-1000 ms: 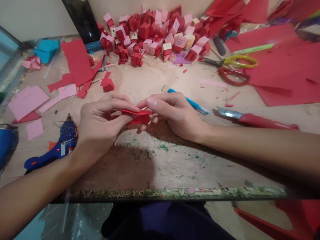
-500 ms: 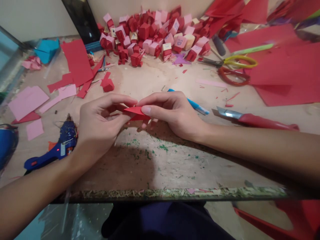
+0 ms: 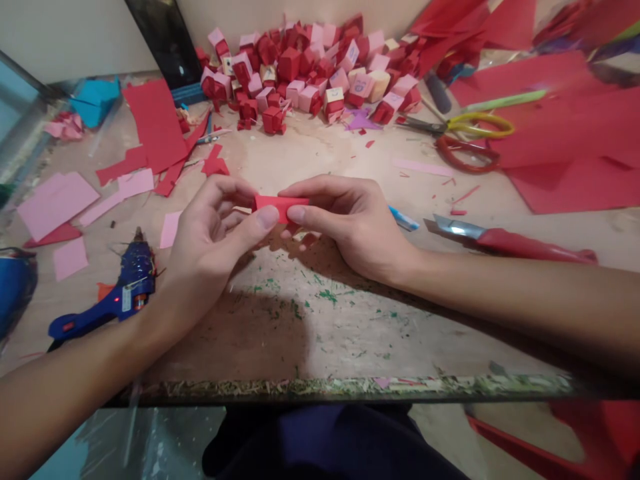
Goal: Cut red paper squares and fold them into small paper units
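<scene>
A small folded piece of red paper [image 3: 281, 202] is held up over the middle of the table, between both hands. My left hand [image 3: 220, 223] pinches its left part, thumb on the near face and fingers behind. My right hand [image 3: 345, 217] grips the right part the same way, its thumb tip close to the left one. Behind my right hand lies a blue pen-like stick [image 3: 404, 219], partly covered. Just beyond my left hand is a small red paper shape [image 3: 215, 162], and a pink paper piece [image 3: 170, 228] shows beside that hand.
A blue glue gun [image 3: 127, 287] with a lit red light lies at left. At right are a red-handled knife [image 3: 520, 243], blade exposed, scissors [image 3: 470, 127] and red sheets [image 3: 565, 153]. Many small red and pink paper figures [image 3: 310, 73] are heaped at the back.
The red paper has turned from a pointed, open fold to a flat strip facing me. My left thumb has moved right onto its front. A pink paper piece now shows beside my left hand.
</scene>
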The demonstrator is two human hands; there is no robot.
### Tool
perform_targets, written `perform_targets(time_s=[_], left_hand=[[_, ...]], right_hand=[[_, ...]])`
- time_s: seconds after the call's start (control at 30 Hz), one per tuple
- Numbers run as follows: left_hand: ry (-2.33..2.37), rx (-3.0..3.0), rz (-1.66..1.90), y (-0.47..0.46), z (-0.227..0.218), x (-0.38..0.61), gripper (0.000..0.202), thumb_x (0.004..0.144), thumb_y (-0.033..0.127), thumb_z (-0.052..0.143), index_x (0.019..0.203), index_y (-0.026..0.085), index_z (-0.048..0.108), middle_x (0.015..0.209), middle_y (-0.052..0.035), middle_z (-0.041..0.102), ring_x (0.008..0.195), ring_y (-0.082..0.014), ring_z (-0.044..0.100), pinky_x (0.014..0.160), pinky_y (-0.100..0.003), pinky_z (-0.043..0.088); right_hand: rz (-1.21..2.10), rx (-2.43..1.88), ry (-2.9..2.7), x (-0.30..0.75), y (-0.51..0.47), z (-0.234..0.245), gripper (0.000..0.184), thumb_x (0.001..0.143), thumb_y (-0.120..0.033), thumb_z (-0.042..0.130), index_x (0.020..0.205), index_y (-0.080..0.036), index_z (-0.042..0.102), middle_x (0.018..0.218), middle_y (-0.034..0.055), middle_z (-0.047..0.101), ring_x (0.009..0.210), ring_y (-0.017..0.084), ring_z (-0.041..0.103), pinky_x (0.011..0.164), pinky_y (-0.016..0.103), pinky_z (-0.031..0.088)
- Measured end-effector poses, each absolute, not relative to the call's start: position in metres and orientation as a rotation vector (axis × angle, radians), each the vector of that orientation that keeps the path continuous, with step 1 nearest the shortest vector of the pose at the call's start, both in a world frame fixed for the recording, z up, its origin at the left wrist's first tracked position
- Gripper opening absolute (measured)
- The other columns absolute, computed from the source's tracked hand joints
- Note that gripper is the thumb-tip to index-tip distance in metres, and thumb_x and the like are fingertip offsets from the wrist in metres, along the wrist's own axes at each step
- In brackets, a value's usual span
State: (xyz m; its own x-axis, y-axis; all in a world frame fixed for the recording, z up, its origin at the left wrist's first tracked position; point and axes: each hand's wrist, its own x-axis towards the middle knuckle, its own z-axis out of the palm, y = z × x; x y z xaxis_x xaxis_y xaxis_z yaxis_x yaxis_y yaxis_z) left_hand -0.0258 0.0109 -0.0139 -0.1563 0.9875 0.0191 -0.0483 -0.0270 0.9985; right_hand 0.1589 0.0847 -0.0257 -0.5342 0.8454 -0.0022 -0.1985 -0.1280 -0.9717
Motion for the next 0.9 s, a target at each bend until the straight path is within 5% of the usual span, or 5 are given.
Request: perform_targets(time_s=[0.1, 0.2, 0.53, 0.73, 0.9], left_hand=[[1.347, 1.156, 1.405, 0.01, -0.015, -0.025, 0.022, 0.088, 0.033, 0.087, 0.085, 0.024, 0.066, 0.082, 0.0011, 0.07, 0.071, -0.0138, 0.071, 0.061, -0.024, 0.061], [1.44, 1.272, 1.417, 0.009, -0.013, -0.025, 0.016, 0.09, 0.034, 0.084, 0.079, 0.026, 0.077, 0.094, -0.0014, 0.076, 0.086, -0.0186, 0.076, 0.073, -0.032, 0.068], [1.409, 1.303, 1.48, 0.01, -0.019, -0.027, 0.002, 0.09, 0.028, 0.085, 0.089, 0.029, 0.087, 0.118, -0.0039, 0.078, 0.112, -0.0267, 0.078, 0.088, -0.04, 0.072], [1.461, 1.264, 1.572, 0.017, -0.021, -0.024, 0.009, 0.089, 0.024, 0.086, 0.091, 0.018, 0.079, 0.078, -0.001, 0.078, 0.066, -0.0131, 0.076, 0.057, -0.018, 0.062], [1.35, 1.153, 1.55, 0.021, -0.021, -0.023, 0.02, 0.082, 0.02, 0.091, 0.098, 0.018, 0.08, 0.081, 0.0, 0.08, 0.064, -0.0113, 0.076, 0.056, -0.015, 0.061]], right_hand=[[1.729, -0.752, -1.39, 0.159, 0.084, -0.026, 0.021, 0.082, -0.027, 0.09, 0.099, -0.018, 0.082, 0.087, 0.0029, 0.081, 0.078, 0.017, 0.075, 0.064, 0.026, 0.061], [1.726, -0.735, -1.409, 0.16, 0.085, -0.027, 0.02, 0.082, -0.027, 0.09, 0.099, -0.018, 0.082, 0.088, 0.0029, 0.081, 0.078, 0.017, 0.075, 0.065, 0.026, 0.062], [1.707, -0.748, -1.445, 0.159, 0.083, -0.025, 0.022, 0.083, -0.029, 0.09, 0.097, -0.015, 0.081, 0.082, 0.0041, 0.08, 0.074, 0.016, 0.076, 0.067, 0.027, 0.065], [1.735, -0.717, -1.414, 0.158, 0.083, -0.028, 0.02, 0.083, -0.026, 0.089, 0.097, -0.014, 0.081, 0.079, 0.0038, 0.079, 0.071, 0.016, 0.076, 0.065, 0.025, 0.065], [1.738, -0.728, -1.395, 0.159, 0.084, -0.029, 0.02, 0.085, -0.027, 0.087, 0.1, -0.016, 0.08, 0.084, 0.0042, 0.081, 0.074, 0.017, 0.077, 0.064, 0.026, 0.065]])
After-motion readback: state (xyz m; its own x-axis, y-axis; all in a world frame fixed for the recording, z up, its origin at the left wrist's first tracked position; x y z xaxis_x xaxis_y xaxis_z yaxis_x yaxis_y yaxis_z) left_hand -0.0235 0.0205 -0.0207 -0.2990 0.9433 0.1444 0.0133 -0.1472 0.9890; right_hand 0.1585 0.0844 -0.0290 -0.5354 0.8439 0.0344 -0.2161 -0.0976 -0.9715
